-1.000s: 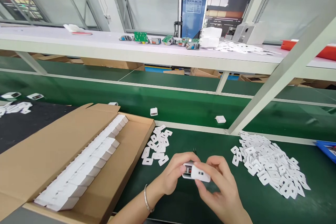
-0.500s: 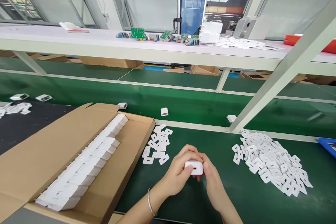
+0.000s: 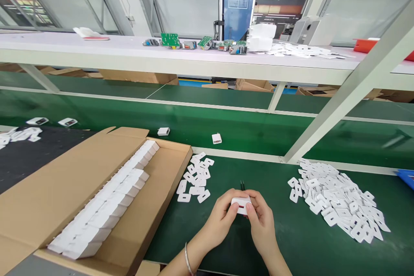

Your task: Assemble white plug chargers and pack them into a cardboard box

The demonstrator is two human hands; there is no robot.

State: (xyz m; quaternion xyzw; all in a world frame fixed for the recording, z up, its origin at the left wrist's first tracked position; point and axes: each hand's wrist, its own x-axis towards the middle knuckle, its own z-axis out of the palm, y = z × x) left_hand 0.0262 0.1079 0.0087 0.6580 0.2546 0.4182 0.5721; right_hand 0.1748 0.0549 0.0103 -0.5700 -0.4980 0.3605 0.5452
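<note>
A small white charger body (image 3: 241, 205) sits between both my hands, low in the middle of the view. My left hand (image 3: 220, 220) grips its left side with fingers curled, and my right hand (image 3: 261, 220) pinches its right side. A silver bangle is on my left wrist. Two thin dark prongs (image 3: 242, 185) stick up from the green mat just behind the charger. A small heap of white cover plates (image 3: 196, 177) lies to the left of my hands. A much larger heap of white plates (image 3: 339, 200) lies to the right.
An open cardboard box (image 3: 152, 224) with a row of white chargers (image 3: 110, 200) stands at left. Loose white chargers (image 3: 216, 139) ride the green conveyor behind. The upper shelf (image 3: 129, 58) holds circuit boards (image 3: 170, 39) and white parts. A slanted frame post (image 3: 349, 84) crosses at right.
The two halves, held apart a second ago, are now pressed together as one white charger body. The loose chargers on the conveyor have drifted to the right.
</note>
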